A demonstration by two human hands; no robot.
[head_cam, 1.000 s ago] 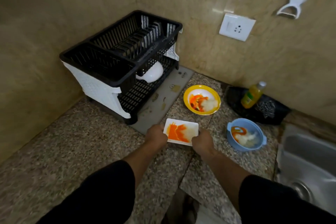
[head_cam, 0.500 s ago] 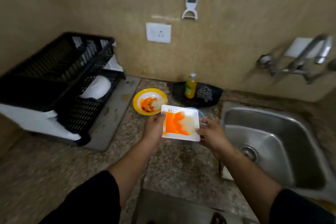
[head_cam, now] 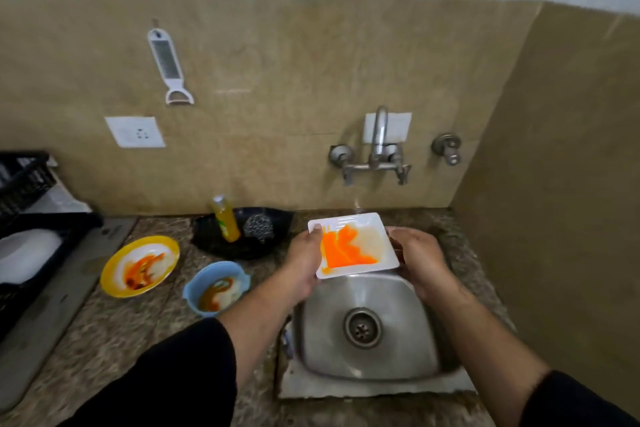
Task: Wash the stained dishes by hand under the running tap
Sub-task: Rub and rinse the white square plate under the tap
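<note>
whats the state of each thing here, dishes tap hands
white plate, orange-stained, held over the sink
left hand, grips the plate's left edge
right hand, grips its right edge
tap, running in a thin stream
yellow plate, stained, on the counter
blue bowl, stained, on the counter
bottle, upright

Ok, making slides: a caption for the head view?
Left hand and right hand hold an orange-stained square plate over the sink, under the tap.
</note>
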